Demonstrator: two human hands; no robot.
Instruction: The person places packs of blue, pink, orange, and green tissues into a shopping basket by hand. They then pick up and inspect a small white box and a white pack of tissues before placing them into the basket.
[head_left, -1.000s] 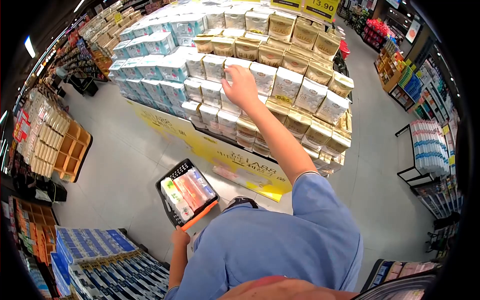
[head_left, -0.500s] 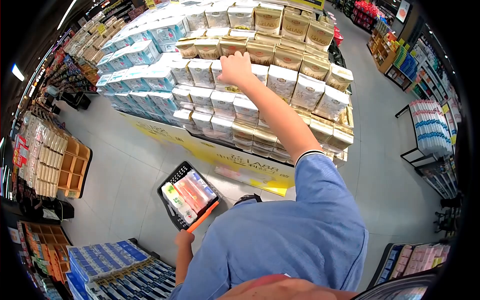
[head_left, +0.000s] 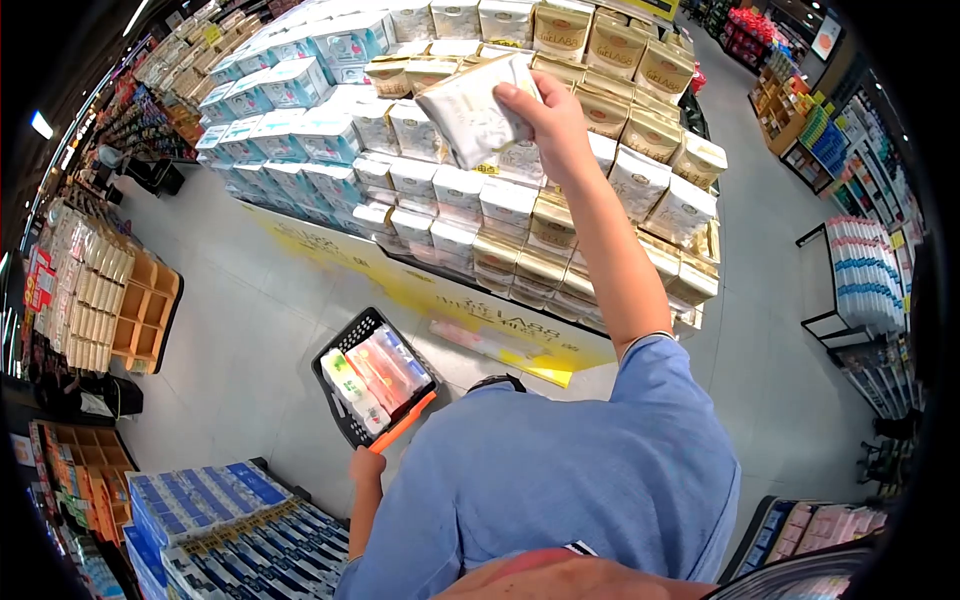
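Observation:
My right hand (head_left: 548, 118) is closed around one edge of a white soft pack with faint gold print (head_left: 478, 108). It holds the pack tilted above the stepped display of white and gold packs (head_left: 565, 215). Low on the left, my left hand (head_left: 367, 466) grips the orange handle (head_left: 405, 424) of a black shopping basket (head_left: 331, 372). Inside the basket lie a white pack with green print (head_left: 352, 392) and a reddish-orange clear-wrapped pack (head_left: 388, 368), beside a bluish one.
Light-blue packs (head_left: 285, 135) fill the left of the display, above a yellow and white printed base panel (head_left: 480, 318). Blue boxed goods (head_left: 215, 510) stand behind me at lower left. A wooden rack (head_left: 148, 310) is at far left, and shelving (head_left: 865, 275) lines the right.
My right hand has lifted a white pack off the display and drawn it back to the right. The basket stays in my left hand, nearly where it was.

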